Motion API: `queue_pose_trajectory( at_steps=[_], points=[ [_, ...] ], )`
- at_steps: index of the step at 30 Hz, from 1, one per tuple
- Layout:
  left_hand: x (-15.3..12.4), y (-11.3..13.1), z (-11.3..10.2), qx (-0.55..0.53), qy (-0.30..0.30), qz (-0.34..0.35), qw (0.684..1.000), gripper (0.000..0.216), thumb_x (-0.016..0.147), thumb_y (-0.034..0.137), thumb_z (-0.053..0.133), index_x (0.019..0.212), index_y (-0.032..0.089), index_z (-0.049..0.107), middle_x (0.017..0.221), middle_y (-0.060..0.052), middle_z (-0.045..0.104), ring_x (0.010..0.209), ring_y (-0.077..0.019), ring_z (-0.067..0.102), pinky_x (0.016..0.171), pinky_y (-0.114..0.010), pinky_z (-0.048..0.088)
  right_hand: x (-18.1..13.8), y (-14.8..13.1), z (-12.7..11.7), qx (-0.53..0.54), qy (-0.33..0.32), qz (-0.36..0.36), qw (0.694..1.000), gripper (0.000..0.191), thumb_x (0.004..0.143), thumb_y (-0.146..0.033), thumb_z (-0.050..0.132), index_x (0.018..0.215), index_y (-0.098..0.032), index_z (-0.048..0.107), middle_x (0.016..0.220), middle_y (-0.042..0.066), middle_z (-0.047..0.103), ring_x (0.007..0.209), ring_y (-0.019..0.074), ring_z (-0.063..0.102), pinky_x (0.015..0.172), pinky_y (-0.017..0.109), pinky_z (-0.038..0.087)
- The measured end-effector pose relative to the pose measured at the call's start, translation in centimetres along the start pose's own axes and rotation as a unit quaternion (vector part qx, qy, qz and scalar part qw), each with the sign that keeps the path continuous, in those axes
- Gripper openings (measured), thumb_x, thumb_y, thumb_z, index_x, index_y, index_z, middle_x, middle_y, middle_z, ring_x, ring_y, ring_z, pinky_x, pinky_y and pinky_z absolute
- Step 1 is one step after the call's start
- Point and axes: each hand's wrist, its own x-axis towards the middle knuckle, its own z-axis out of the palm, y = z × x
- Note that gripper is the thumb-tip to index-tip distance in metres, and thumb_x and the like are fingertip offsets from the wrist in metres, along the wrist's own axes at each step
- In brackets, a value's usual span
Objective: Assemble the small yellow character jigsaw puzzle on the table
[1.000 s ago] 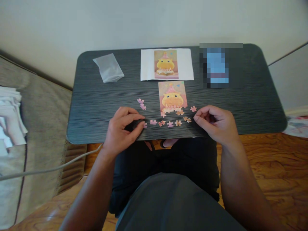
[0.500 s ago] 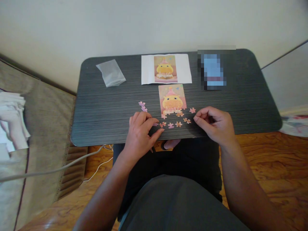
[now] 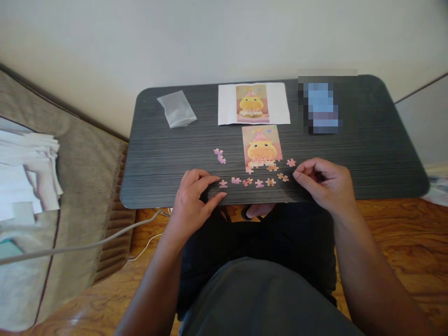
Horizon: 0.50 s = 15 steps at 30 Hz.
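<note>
A partly assembled jigsaw puzzle [image 3: 262, 148] of a yellow cartoon animal in a pink hat lies on the dark table, its lower edge ragged. Below it runs a row of loose pieces, among them a pink-purple puzzle piece [image 3: 223, 184] at the left end. My left hand [image 3: 192, 200] is beside that piece, thumb and fingers apart, holding nothing. To the right, my right hand [image 3: 325, 184] rests with thumb and forefinger pressed together; anything between them is hidden. Nearest to its fingertips are a brown puzzle piece [image 3: 283, 177] and a pink puzzle piece [image 3: 291, 162].
Behind the puzzle lies a white sheet [image 3: 227, 105] printed with the same picture. A clear plastic bag [image 3: 178, 109] is at the back left, a pixelated blue object [image 3: 321, 105] at the back right. Two joined-looking purple pieces [image 3: 220, 155] lie left of the puzzle.
My left hand has drawn back to the left and its fingers have opened wider, uncovering pieces in the row. My right hand keeps its pinch. The whole view has shifted slightly.
</note>
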Motion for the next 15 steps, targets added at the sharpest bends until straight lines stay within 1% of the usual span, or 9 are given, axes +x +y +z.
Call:
queue_pose_trajectory(
  at_steps=[3,6,10,15],
  points=[
    [0.4,-0.2,0.0,-0.021,-0.01,-0.002,1.0,0.028,0.095,0.025,0.08,0.123,0.024,0.074,0.113,-0.008,0.068,0.108,-0.0254,0.065,0.099,-0.049,0.056,0.0,0.0,0.1,0.003,0.005,0.003,1.0,0.007,0.091,-0.033,0.078,0.089,-0.027,0.074,0.072,-0.001,0.066,0.058,0.0159,0.053,0.053,0.033,0.037],
    [0.6,-0.2,0.2,-0.031,-0.01,-0.011,0.999,0.02,0.096,0.023,0.078,0.116,0.023,0.075,0.11,-0.008,0.068,0.106,-0.0252,0.065,0.097,-0.049,0.056,0.0,-0.1,0.0,-0.002,0.007,-0.001,1.0,0.007,0.091,-0.032,0.078,0.088,-0.027,0.074,0.07,-0.001,0.065,0.057,0.0153,0.052,0.054,0.033,0.037],
    [0.9,0.1,0.2,-0.034,-0.011,-0.016,0.999,0.016,0.096,0.021,0.076,0.112,0.022,0.074,0.109,-0.008,0.069,0.105,-0.0246,0.065,0.096,-0.048,0.054,0.0,-0.3,0.0,-0.013,0.009,-0.011,1.0,0.006,0.092,-0.029,0.077,0.089,-0.026,0.074,0.069,-0.003,0.063,0.056,0.0139,0.05,0.053,0.032,0.036],
    [1.3,0.3,0.2,-0.026,-0.025,-0.025,0.999,0.007,0.098,0.019,0.073,0.103,0.022,0.075,0.102,-0.006,0.066,0.102,-0.0238,0.063,0.095,-0.045,0.052,0.0,0.2,0.1,-0.002,0.01,-0.017,1.0,0.006,0.092,-0.029,0.078,0.089,-0.024,0.074,0.067,-0.004,0.061,0.054,0.0118,0.049,0.052,0.03,0.035]
  ],
)
